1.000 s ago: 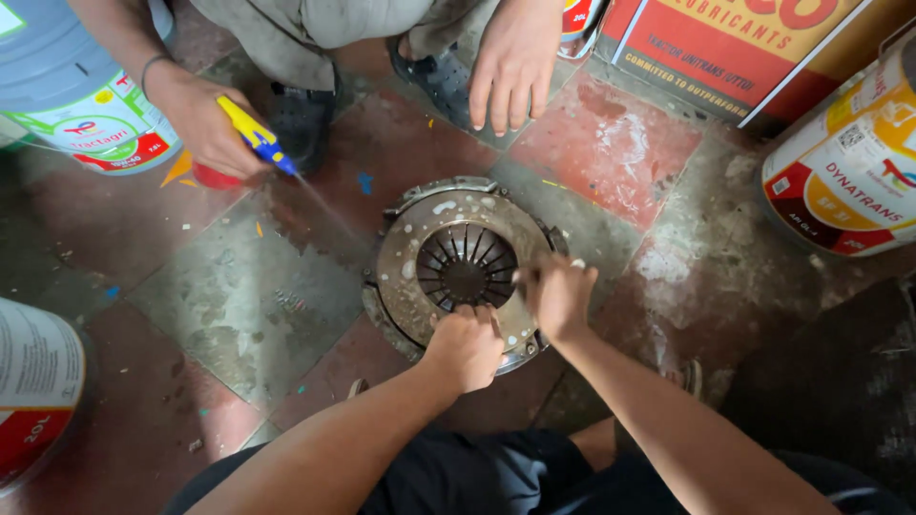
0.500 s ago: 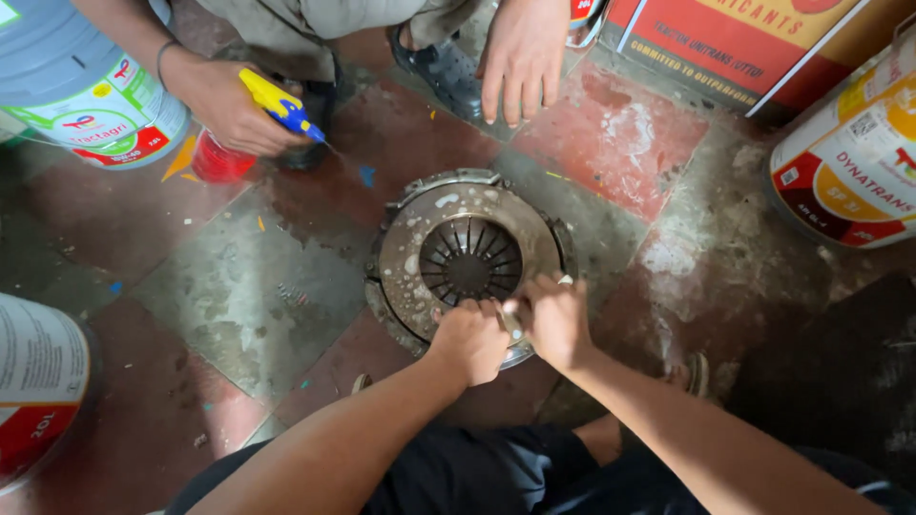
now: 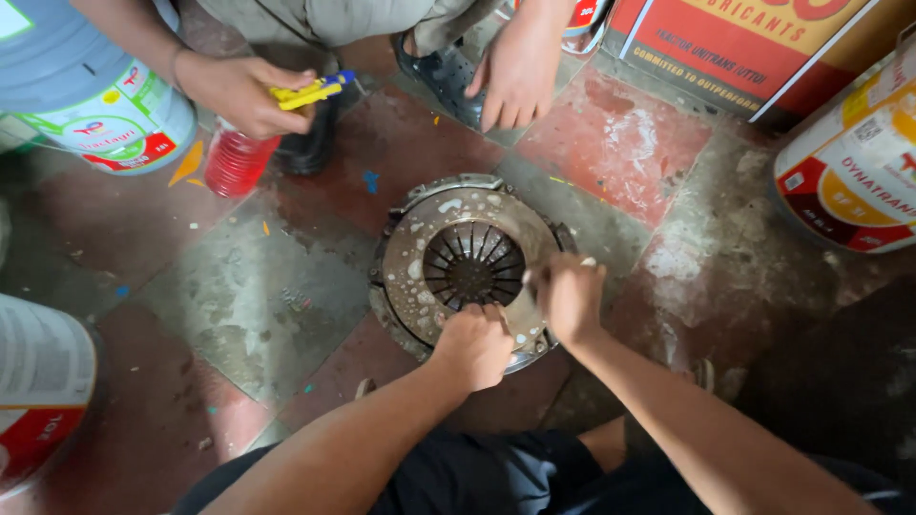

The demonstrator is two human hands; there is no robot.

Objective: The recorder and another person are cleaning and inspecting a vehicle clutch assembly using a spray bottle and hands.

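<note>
A round, rusty metal clutch plate (image 3: 448,224) with a slotted centre lies flat on the floor, flecked with pale spots. My left hand (image 3: 474,345) rests on its near rim, fingers curled over the inner edge. My right hand (image 3: 569,298) is closed at the plate's right rim; a small pale scrap (image 3: 587,261) sticks out above the fingers, blurred. Across from me, another person's hand (image 3: 239,91) grips a red spray bottle (image 3: 232,160) with a yellow and blue trigger, off to the plate's upper left. That person's other hand (image 3: 520,67) hangs open above the plate.
The floor is worn red and grey tiles (image 3: 239,305). A blue and white bucket (image 3: 86,86) stands top left, a white and red one (image 3: 38,401) at the left edge, a yellow and red one (image 3: 849,162) at right. A red carton (image 3: 754,48) leans top right.
The other person's hand drew the spray bottle back from the plate and tipped it upright. My right hand slid along the plate's right rim. My left hand stayed on the near rim.
</note>
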